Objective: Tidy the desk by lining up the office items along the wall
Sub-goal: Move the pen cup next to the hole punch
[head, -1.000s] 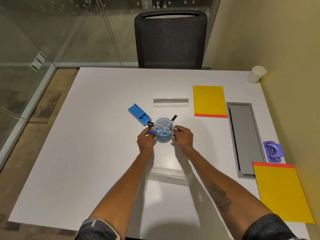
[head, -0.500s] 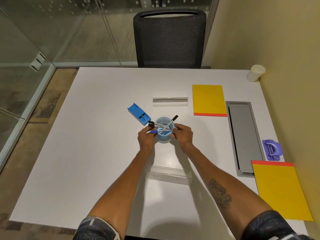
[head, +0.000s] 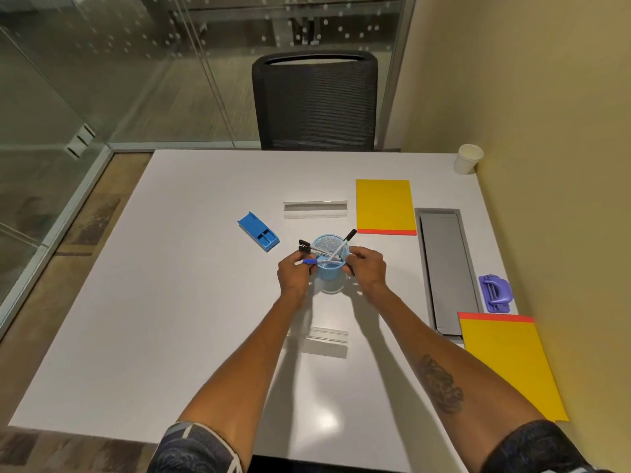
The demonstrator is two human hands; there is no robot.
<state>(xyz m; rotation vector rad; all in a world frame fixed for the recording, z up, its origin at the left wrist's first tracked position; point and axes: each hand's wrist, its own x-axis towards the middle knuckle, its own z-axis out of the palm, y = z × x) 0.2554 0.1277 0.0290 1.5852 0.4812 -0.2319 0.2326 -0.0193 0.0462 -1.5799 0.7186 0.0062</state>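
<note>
A light blue mesh pen cup [head: 330,272] stands mid-desk with several markers [head: 341,248] sticking out of it. My left hand [head: 294,274] grips its left side and my right hand [head: 368,268] grips its right side. A blue stapler-like block [head: 258,231] lies to the left. Two clear rulers lie on the desk, the far ruler [head: 316,209] beyond the cup and the near ruler [head: 326,339] between my forearms. One yellow pad [head: 385,206] lies off the wall. A second yellow pad [head: 508,361], a purple hole punch [head: 495,294] and a paper cup [head: 467,159] sit by the yellow wall.
A grey cable hatch [head: 447,268] is set into the white desk [head: 170,302] near the right wall [head: 546,165]. A black mesh chair [head: 316,104] stands at the far edge. Glass partitions run along the left and back.
Both hands stay on the pen cup, which has barely shifted. The view has tilted slightly.
</note>
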